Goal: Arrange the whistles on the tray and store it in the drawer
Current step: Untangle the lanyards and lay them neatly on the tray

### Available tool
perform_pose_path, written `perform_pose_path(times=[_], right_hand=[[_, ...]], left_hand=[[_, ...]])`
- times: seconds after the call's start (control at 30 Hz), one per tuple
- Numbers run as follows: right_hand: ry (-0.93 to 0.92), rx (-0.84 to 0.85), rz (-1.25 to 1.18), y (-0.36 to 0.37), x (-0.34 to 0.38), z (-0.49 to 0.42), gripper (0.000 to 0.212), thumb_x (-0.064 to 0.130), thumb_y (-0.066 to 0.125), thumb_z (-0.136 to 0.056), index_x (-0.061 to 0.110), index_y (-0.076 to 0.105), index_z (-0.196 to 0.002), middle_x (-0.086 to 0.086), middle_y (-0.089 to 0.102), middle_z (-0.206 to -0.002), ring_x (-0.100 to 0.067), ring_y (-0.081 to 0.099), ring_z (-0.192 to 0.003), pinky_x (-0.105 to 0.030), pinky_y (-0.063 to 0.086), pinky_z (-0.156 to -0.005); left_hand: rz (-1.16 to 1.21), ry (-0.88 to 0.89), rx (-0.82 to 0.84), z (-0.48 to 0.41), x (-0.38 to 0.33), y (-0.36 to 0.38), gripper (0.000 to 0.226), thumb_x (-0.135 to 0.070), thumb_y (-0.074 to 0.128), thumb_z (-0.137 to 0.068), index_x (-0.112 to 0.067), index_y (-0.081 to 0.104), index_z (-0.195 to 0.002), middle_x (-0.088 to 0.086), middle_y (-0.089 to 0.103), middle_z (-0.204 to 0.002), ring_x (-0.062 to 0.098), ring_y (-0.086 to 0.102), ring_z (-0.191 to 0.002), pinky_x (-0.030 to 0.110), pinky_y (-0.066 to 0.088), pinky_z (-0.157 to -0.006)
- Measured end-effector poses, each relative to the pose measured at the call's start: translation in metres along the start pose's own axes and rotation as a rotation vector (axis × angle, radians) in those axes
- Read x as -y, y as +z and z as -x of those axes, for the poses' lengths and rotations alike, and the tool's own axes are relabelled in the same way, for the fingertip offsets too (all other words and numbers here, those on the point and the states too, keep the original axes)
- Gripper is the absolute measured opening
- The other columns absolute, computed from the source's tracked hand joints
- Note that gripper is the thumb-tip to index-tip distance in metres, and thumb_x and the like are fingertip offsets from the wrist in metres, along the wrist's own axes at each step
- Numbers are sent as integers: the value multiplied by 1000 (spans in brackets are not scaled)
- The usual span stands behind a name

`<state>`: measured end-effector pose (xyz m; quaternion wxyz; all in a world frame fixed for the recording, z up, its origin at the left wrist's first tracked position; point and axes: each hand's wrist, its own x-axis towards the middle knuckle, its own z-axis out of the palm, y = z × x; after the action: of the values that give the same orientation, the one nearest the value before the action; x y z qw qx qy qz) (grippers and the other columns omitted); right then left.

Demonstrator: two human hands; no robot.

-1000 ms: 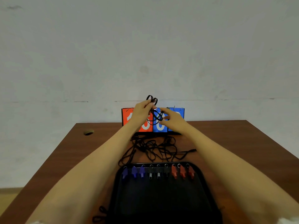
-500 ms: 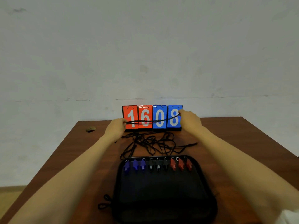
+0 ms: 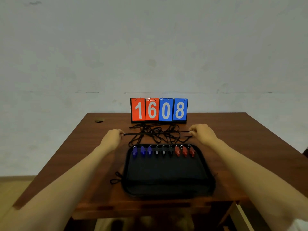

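A black tray (image 3: pixel 166 174) lies on the brown table (image 3: pixel 241 147). Along its far edge stands a row of whistles: blue ones (image 3: pixel 142 151) on the left, black ones (image 3: pixel 163 151) in the middle, red ones (image 3: pixel 184 150) on the right. Their black cords (image 3: pixel 158 133) lie tangled on the table beyond the tray. My left hand (image 3: pixel 111 139) and my right hand (image 3: pixel 202 133) each pinch one end of a black cord (image 3: pixel 133 134) pulled straight between them, low over the tangle.
A flip scoreboard (image 3: pixel 159 110) reading 1608 stands at the table's far edge against the wall. A round cable hole (image 3: pixel 99 120) sits at the far left of the table. A loose cord loop (image 3: pixel 115 178) lies by the tray's left side.
My hands came apart from the middle, stretched the cord out in front of the scoreboard, then moved down and toward me to just above the tangle.
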<state>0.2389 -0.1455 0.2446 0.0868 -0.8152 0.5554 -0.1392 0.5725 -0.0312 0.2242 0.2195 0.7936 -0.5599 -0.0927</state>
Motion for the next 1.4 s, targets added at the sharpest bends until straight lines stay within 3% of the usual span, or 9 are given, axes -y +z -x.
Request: perform_pose_path(times=[0.2,0.37,0.5,0.57,0.67,0.8,0.97,1.13,1.4], right_hand=[[139,6,-209,11,-16,37,18,26,67,-87,9,65,-83,-2,69,-71,-18,66,-66,-33,56,-71],[179,97,-373,20,-30,61,13,5,57,-93,0,69,-94,-10,68,-77,-17,65,-63,-19,53,-64],[249,132,-384,29,-38,76,8,5,58,-92,0,64,-94,-6,67,-69,-16,63,-59,-23,52,-64],[292,125,-373,31,-41,82,10,12,64,-89,2,65,-87,-6,67,-69,-15,62,-58,-25,53,-64],[327,127,-298,33,-46,89,18,20,69,-87,2,71,-85,-6,66,-78,-18,60,-71,-31,48,-68],[367,156,-220,36,-49,97,22,20,67,-88,-1,73,-91,-14,70,-89,-26,64,-84,-36,53,-75],[374,206,-98,43,-52,104,26,24,72,-84,-1,72,-91,-15,73,-91,-29,69,-86,-39,56,-74],[310,153,127,50,-52,105,39,34,70,-84,3,68,-109,-13,54,-123,-32,45,-121,-41,47,-95],[314,171,175,57,-55,105,43,39,69,-84,7,67,-113,-12,51,-128,-32,38,-124,-42,40,-100]], left_hand=[[120,-50,23,35,13,15,9,-16,48,-96,-12,56,-95,12,68,-98,29,61,-90,40,49,-81],[100,-55,57,57,23,24,12,-16,53,-94,-13,65,-91,11,70,-98,28,62,-94,36,48,-81],[110,-63,87,72,27,34,18,-15,52,-96,-9,67,-105,12,67,-108,29,60,-103,35,46,-86],[125,-67,78,80,28,39,12,-17,53,-95,-12,63,-100,9,67,-102,27,60,-96,37,48,-81],[122,-78,60,89,28,46,11,-21,58,-93,-15,57,-83,7,66,-85,26,61,-81,39,50,-72],[69,-62,70,98,24,54,15,-26,61,-91,-18,62,-77,-2,65,-75,17,60,-69,26,44,-55],[-94,29,21,98,24,62,13,-33,60,-90,-27,64,-79,-3,70,-84,23,64,-93,37,48,-84],[-214,81,5,95,23,68,16,-36,59,-90,-26,71,-90,-3,69,-99,23,55,-106,39,38,-89],[-310,51,61,98,23,72,18,-39,56,-91,-29,69,-97,-3,52,-99,24,43,-111,40,30,-95]])
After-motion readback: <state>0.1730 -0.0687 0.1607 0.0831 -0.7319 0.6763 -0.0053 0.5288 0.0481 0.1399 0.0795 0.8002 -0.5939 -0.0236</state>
